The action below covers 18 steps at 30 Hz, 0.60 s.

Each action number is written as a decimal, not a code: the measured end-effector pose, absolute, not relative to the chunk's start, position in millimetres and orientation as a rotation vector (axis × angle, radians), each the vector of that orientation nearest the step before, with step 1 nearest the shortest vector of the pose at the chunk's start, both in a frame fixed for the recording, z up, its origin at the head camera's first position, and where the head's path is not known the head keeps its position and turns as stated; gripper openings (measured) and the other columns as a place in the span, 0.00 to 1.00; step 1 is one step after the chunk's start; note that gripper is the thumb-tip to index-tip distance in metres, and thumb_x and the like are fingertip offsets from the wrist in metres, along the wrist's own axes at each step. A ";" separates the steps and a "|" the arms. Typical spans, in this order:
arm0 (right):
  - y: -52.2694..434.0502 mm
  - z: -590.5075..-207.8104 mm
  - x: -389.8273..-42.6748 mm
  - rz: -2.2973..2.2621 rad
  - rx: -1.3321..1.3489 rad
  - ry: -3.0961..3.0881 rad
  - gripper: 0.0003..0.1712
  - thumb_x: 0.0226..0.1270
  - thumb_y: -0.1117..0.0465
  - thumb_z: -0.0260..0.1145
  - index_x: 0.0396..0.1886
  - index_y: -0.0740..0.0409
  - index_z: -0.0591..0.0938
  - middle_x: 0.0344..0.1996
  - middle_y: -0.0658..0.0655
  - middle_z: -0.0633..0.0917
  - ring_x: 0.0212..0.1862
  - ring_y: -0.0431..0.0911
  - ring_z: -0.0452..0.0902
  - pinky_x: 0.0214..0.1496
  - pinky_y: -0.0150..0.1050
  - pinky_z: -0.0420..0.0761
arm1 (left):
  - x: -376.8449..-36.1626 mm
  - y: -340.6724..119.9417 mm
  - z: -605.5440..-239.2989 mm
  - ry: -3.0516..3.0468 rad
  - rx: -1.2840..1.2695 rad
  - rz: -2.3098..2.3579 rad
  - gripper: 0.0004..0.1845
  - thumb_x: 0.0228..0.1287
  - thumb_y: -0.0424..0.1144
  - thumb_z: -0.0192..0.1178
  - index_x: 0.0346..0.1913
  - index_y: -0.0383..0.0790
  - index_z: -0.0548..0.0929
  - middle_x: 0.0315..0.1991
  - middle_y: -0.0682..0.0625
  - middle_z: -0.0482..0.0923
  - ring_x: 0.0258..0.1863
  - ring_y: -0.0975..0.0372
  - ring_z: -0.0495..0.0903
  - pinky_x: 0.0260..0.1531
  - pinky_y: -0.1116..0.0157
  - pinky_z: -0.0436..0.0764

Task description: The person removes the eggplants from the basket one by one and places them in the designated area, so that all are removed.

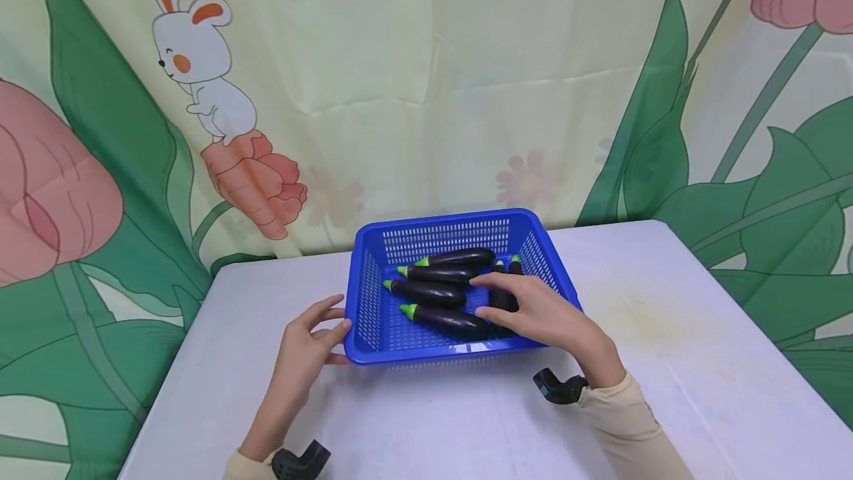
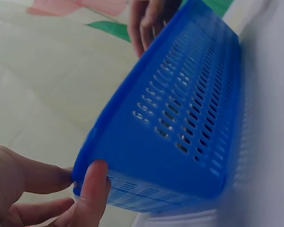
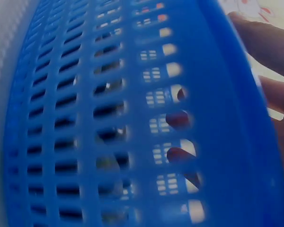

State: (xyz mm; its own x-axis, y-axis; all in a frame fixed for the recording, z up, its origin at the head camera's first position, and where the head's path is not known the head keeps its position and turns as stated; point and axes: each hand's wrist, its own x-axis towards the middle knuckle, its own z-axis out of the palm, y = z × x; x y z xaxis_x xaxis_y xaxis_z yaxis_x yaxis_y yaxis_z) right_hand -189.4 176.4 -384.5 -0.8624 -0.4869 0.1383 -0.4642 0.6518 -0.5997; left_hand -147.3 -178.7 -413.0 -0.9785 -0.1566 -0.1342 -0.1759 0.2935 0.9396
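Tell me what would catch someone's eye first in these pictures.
The bright blue basket in the middle of the white table, with several dark eggplants lying inside it. The right hand reaches in over the eggplants, while the left hand touches the basket's near left corner. Behind hangs a backdrop with a cartoon rabbit and big tulips.
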 end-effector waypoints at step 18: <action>137.5 -400.3 -209.1 -0.950 -0.899 2.689 0.24 0.72 0.52 0.71 0.63 0.57 0.83 0.57 0.58 0.88 0.57 0.53 0.85 0.64 0.54 0.84 | -156.6 -183.9 -413.7 2.388 -0.372 1.873 0.29 0.72 0.33 0.64 0.74 0.46 0.73 0.65 0.35 0.76 0.36 0.58 0.88 0.33 0.62 0.90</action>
State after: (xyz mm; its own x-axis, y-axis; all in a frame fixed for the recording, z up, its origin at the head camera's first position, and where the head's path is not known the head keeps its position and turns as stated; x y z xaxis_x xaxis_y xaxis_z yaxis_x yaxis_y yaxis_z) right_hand -209.1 137.5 -400.3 -0.8087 -0.5857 0.0543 -0.4899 0.6196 -0.6133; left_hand -156.6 -183.9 -413.7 -0.9670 -0.1388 -0.2138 -0.2407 0.2212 0.9451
